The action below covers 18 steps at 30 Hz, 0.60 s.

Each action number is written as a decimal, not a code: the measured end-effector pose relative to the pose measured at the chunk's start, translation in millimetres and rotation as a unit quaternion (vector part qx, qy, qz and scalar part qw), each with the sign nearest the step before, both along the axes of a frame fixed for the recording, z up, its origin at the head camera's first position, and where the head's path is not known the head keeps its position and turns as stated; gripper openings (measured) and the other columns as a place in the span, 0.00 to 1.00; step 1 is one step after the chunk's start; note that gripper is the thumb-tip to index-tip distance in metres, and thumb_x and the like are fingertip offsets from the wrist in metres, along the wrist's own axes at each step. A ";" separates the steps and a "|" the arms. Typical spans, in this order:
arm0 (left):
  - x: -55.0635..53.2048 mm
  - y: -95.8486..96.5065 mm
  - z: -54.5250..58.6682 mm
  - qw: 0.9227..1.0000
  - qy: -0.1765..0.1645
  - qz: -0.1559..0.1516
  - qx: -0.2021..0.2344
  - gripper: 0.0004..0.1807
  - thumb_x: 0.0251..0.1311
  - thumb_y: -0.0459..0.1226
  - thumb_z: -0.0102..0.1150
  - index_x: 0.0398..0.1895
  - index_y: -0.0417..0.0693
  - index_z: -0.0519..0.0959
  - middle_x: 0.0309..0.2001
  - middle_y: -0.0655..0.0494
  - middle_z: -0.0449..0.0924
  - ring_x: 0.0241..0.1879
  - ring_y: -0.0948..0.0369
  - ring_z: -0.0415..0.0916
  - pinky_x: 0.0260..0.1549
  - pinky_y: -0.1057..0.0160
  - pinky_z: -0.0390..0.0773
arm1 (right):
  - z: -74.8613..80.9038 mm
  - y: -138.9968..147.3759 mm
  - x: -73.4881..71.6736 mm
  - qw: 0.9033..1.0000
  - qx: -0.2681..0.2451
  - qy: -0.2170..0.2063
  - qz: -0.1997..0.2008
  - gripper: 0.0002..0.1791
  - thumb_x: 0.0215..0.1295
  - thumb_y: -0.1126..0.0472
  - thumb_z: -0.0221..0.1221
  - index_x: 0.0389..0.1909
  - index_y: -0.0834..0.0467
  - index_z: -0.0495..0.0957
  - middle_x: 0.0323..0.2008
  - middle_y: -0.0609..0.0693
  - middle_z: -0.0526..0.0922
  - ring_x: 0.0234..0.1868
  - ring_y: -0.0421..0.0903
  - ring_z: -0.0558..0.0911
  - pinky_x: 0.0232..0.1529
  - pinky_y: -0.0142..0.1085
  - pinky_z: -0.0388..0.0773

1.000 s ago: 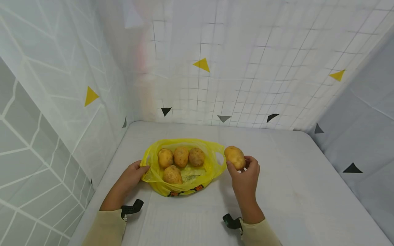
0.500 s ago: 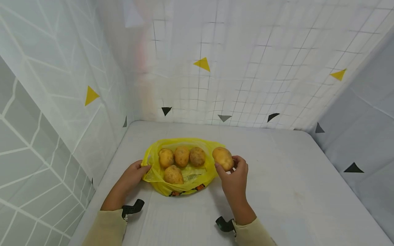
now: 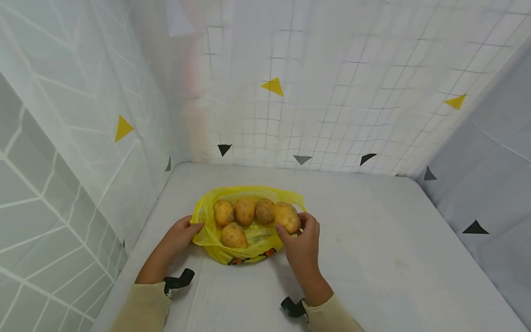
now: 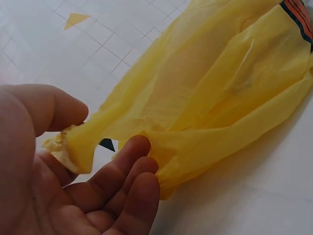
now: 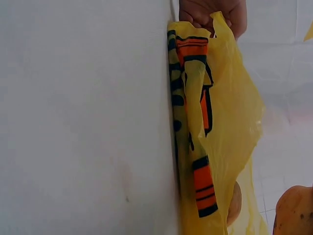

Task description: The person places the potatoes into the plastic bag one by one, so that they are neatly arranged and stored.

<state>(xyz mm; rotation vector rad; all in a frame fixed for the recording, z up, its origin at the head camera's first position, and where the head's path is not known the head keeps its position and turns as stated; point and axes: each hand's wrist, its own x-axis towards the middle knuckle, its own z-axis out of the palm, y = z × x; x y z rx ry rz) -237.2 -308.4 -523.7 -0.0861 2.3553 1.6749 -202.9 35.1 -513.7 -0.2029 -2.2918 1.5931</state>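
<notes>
A yellow plastic bag [image 3: 207, 246] lies spread on the table with its mouth facing up. Several potatoes [image 3: 234, 236] rest inside it, three in a row at the back and one in front. My left hand [image 3: 180, 234] holds the bag's left handle; in the left wrist view the handle [image 4: 83, 147] passes between thumb and fingers. Over the bag's right side, my right hand [image 3: 303, 242] grips another potato [image 3: 287, 217] between thumb and fingers. That potato [image 5: 295, 210] shows at the lower right corner of the right wrist view, where the right hand itself is out of sight.
The white-covered table [image 3: 373, 244] extends to the right and in front of the bag. Pale cloth walls with a printed grid and coloured triangles [image 3: 273, 86] stand behind and at both sides. Black wrist mounts [image 3: 179, 279] sit on both forearms.
My right hand has carried its potato leftward from beside the bag to above the bag's right side. The left hand stays at the bag's handle.
</notes>
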 end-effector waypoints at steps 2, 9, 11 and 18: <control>-0.6 -0.1 -0.3 1.000 0.001 -0.001 0.000 0.24 0.79 0.48 0.51 0.65 0.40 0.74 0.46 0.54 0.79 0.43 0.58 0.74 0.47 0.59 0.75 | -0.8 -2.9 0.6 1.000 0.001 0.002 0.001 0.38 0.60 0.46 0.76 0.62 0.55 0.66 0.57 0.54 0.67 0.57 0.49 0.72 0.60 0.48 0.75; 1.0 0.6 2.5 1.000 0.000 -0.006 0.000 0.24 0.78 0.49 0.52 0.64 0.41 0.74 0.46 0.52 0.79 0.44 0.58 0.75 0.47 0.60 0.75 | -6.9 -11.6 2.8 1.000 0.013 -0.005 0.004 0.38 0.59 0.45 0.76 0.62 0.54 0.66 0.56 0.53 0.68 0.56 0.49 0.73 0.56 0.46 0.77; 1.3 0.2 2.5 1.000 -0.002 -0.005 0.000 0.24 0.78 0.49 0.52 0.65 0.41 0.74 0.46 0.52 0.79 0.44 0.57 0.75 0.48 0.59 0.75 | -8.8 -14.7 3.2 1.000 0.017 -0.009 0.003 0.38 0.59 0.45 0.76 0.61 0.54 0.67 0.55 0.54 0.68 0.55 0.50 0.73 0.54 0.45 0.77; -2.0 -1.4 -1.5 1.000 -0.002 -0.003 -0.005 0.23 0.78 0.49 0.52 0.63 0.42 0.75 0.45 0.52 0.79 0.44 0.57 0.75 0.47 0.60 0.75 | -13.7 -22.2 4.1 0.999 0.029 -0.022 0.005 0.38 0.59 0.43 0.76 0.61 0.53 0.67 0.55 0.53 0.70 0.54 0.50 0.75 0.49 0.44 0.79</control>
